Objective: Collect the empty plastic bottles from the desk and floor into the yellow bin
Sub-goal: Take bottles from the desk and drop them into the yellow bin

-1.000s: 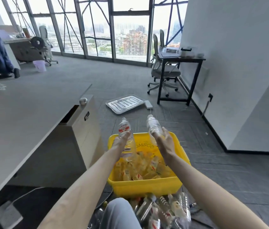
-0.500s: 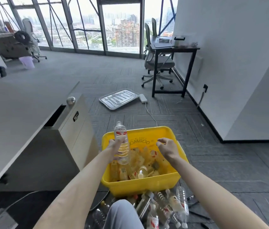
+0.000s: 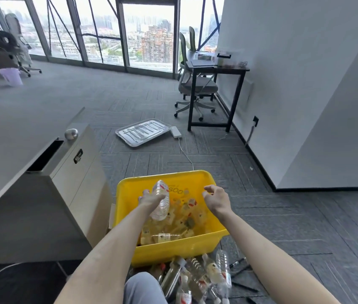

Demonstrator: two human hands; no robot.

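A yellow bin (image 3: 195,244) stands on the carpet in front of me, holding several empty clear bottles. My left hand (image 3: 150,199) hovers over the bin's left half and grips a clear plastic bottle (image 3: 161,200) with a red and white label, cap pointing away from me. My right hand (image 3: 216,199) is above the bin's right side, fingers spread, with nothing in it. More empty bottles (image 3: 197,279) lie in a heap on the floor at the bin's near side, beside my knee (image 3: 143,289).
A grey desk (image 3: 9,139) with a drawer cabinet (image 3: 77,167) stands to the left of the bin. A metal tray (image 3: 144,132) and a white power adapter (image 3: 176,132) with its cable lie on the carpet beyond. A black table (image 3: 217,69) and office chairs stand by the right wall.
My right hand let go of its bottle over the bin and is now spread and free. My left hand has lowered its bottle over the bin. The view has tilted down.
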